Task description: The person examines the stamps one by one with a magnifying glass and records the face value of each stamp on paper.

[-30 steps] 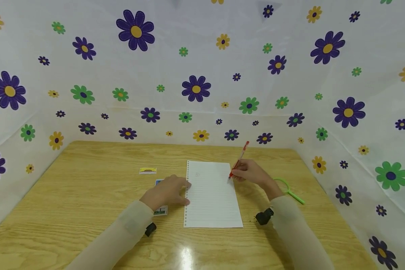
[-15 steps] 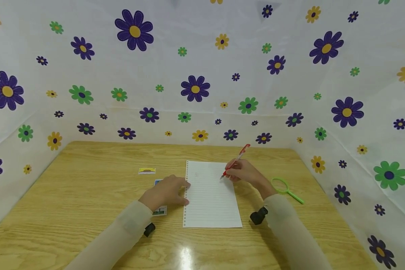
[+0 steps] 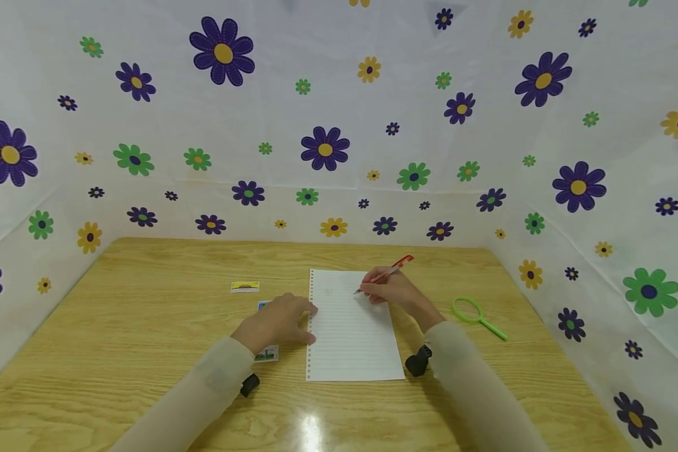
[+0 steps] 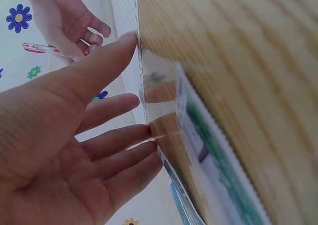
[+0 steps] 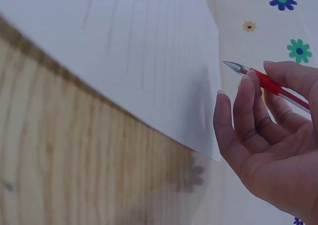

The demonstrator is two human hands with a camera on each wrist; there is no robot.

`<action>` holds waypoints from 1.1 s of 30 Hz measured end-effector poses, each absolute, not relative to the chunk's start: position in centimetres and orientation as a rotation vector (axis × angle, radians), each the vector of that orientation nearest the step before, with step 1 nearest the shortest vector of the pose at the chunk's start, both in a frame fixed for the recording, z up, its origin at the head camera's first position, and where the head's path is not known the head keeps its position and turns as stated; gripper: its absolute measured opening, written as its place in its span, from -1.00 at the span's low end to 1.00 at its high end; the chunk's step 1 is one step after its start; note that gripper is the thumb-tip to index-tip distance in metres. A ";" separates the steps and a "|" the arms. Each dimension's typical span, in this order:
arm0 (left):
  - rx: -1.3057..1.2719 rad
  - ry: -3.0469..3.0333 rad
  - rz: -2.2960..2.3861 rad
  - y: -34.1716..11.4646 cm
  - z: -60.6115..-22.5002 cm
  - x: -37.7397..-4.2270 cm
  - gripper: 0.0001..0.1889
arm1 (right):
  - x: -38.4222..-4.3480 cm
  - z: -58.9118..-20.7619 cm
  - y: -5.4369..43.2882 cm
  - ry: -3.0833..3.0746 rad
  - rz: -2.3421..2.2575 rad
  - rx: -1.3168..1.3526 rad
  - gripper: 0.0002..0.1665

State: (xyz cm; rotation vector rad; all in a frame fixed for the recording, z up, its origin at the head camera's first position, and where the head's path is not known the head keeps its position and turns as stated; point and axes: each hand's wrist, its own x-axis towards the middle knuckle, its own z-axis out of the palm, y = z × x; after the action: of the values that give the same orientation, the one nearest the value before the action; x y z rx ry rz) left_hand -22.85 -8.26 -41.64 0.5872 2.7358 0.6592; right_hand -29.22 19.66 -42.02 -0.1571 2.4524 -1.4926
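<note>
A lined sheet of paper (image 3: 353, 342) with punched holes down its left side lies on the wooden table. Faint marks show near its upper left. My right hand (image 3: 392, 290) pinches a red pen (image 3: 395, 267) over the upper part of the sheet. In the right wrist view the pen's bare tip points away from the thumb and forefinger, and the red grip (image 5: 265, 81) sits between them. My left hand (image 3: 279, 321) rests at the sheet's left edge, fingers spread and fairly straight. In the left wrist view its fingertips (image 4: 130, 38) touch that edge.
A green magnifying glass (image 3: 488, 324) lies right of the paper. Left of it is a small yellow stamp-like picture (image 3: 245, 287). A picture card with a green scene (image 3: 267, 353) and a blue one (image 3: 263, 305) lie partly under the left hand. Flowered cloth (image 3: 339, 94) surrounds the table.
My right hand has moved left across the upper sheet with the pen, from the right edge inward, and the pen leans lower. My left hand has stayed at the paper's edge.
</note>
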 end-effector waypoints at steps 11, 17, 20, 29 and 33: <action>0.598 2.737 0.649 -8.2 -41.7 -23.1 -0.39 | -29.9 -42.7 17.7 2.433 -1.476 -0.158 -0.71; 0.578 2.729 0.650 -8.2 -41.7 -23.1 -0.39 | -30.2 -43.0 17.0 2.447 -1.467 -0.128 -0.73; 0.569 2.727 0.651 -8.2 -41.7 -23.1 -0.39 | -30.4 -43.0 16.7 2.455 -1.471 -0.113 -0.74; 0.585 2.727 0.645 -8.2 -41.6 -23.0 -0.40 | -30.3 -42.8 16.0 2.482 -1.463 -0.028 -0.72; 0.582 2.729 0.636 -8.1 -41.5 -23.0 -0.40 | -30.3 -42.9 15.9 2.485 -1.476 -0.001 -0.73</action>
State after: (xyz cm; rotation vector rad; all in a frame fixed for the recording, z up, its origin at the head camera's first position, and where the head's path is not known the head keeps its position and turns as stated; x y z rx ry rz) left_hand -22.96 -8.14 -41.53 0.5819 2.7291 0.6365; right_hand -30.33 15.92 -42.92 -0.0006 2.4848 -1.4756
